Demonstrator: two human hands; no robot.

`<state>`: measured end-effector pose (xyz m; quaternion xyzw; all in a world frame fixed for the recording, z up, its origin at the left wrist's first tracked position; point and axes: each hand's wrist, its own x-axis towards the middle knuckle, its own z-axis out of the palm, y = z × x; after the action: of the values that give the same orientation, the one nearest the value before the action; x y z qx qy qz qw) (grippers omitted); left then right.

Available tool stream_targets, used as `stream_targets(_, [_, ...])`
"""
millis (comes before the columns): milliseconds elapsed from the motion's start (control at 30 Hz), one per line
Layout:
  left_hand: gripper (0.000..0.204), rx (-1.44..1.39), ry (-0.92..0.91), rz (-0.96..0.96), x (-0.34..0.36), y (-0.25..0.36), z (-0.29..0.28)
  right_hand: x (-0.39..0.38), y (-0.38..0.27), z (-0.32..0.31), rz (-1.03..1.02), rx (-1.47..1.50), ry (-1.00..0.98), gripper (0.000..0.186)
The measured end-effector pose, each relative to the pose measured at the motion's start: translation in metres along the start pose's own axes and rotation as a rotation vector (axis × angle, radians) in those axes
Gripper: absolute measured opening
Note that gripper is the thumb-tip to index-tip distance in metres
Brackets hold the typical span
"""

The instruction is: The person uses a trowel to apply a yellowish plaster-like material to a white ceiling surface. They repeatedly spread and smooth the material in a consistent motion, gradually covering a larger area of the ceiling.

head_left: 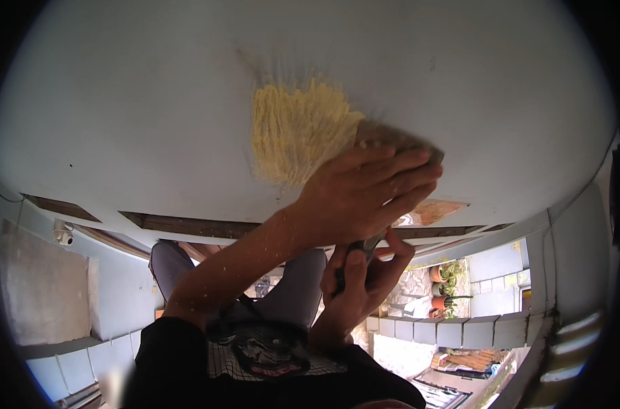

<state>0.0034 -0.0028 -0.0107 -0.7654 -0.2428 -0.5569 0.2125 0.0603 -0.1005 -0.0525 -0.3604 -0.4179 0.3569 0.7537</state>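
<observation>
A rough yellow patch of what looks like filler [300, 129] covers part of a broad pale grey surface [153, 129]. My left hand [371, 184] presses flat on a brown-grey sheet or block that looks like sandpaper [398, 136], at the right edge of the patch. Its fingers lie stretched over the sheet, which is slightly blurred. Below the left hand, my right hand [364, 276] is closed around a dark handle [371, 247]. A brownish, flat, blade-like piece [438, 212] shows beyond that handle; whether they are joined is hidden. Pale dust specks dot my left forearm.
Long dark brown slots [194, 226] run along the near edge of the grey surface. My legs [283, 283] are below it. At the lower right are a tiled ledge [453, 332] and potted plants [441, 286]. A small white camera-like device [63, 233] hangs at the left.
</observation>
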Motion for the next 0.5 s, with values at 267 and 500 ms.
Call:
stream_targets(267, [0.024,0.007,0.046,0.007,-0.014,-0.003,0.011,-0.007,-0.003,-0.011,0.045,0.036,-0.065,0.043])
stream_targets(500, [0.020,0.046,0.048,0.014,0.010,-0.006,0.006,0.010,-0.002,0.004,-0.040,0.061,-0.015,0.041])
